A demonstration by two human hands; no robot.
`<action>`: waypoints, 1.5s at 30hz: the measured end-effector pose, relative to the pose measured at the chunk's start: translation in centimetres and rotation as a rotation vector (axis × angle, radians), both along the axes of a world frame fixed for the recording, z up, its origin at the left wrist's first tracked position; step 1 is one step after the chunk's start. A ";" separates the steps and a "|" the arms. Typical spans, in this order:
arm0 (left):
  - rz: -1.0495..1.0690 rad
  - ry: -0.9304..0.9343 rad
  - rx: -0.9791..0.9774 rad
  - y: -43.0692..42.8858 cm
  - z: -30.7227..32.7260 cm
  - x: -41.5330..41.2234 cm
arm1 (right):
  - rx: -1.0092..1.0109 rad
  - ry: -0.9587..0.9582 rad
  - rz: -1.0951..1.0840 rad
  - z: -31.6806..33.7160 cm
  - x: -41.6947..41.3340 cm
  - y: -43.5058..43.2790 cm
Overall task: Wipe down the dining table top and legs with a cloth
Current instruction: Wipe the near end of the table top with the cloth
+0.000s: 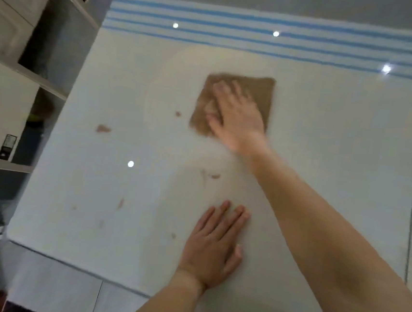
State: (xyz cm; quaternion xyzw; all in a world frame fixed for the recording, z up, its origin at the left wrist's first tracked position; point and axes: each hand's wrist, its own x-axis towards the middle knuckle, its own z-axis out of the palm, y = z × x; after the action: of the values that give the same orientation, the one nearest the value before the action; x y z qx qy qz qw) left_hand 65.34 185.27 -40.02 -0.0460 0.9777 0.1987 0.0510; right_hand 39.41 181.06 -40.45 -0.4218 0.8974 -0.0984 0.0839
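Observation:
A glossy white table top fills the view, with blue stripes along its far end. A brown folded cloth lies flat near the middle. My right hand presses on the cloth with straight, spread fingers; the hand is blurred. My left hand rests flat on the table top near the front edge, fingers straight, holding nothing. Several small brownish smears mark the surface left of and in front of the cloth. The table legs are hidden.
White shelving and cabinets stand close along the table's left side. The table's front edge runs across the bottom, with tiled floor below it. Ceiling lights reflect as bright dots on the top.

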 end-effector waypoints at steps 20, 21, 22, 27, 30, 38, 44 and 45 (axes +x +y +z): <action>-0.008 0.010 -0.009 -0.2 -0.4 0.1 | -0.004 -0.054 -0.349 0.3 -5.2 0.9; -0.011 0.012 -0.013 -0.2 -0.3 0.1 | -0.019 -0.059 -0.226 0.4 -2.8 -2.4; -0.010 0.025 -0.013 -0.1 -0.4 0.2 | -0.032 -0.065 -0.096 0.2 0.0 -5.2; 0.014 0.092 -0.030 0.2 -0.8 0.2 | -0.009 -0.026 0.495 -0.7 8.0 -7.5; 0.000 0.039 -0.024 0.1 -0.8 0.3 | -0.044 -0.001 0.441 -1.0 3.2 -1.4; 0.005 0.047 -0.014 0.1 -0.6 0.1 | -0.001 -0.011 -0.478 0.6 -10.4 17.1; 0.006 0.058 -0.006 0.0 -0.4 0.0 | 0.097 -0.057 -0.174 0.9 11.1 23.5; 0.008 0.061 -0.014 0.0 -0.4 0.0 | 0.133 -0.062 -0.040 0.9 15.7 25.5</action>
State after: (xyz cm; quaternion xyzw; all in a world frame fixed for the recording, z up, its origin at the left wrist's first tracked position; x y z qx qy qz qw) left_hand 65.33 185.28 -40.46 -0.0440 0.9800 0.1932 0.0200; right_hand 55.15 206.61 -39.53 -0.3938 0.9073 -0.0532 0.1375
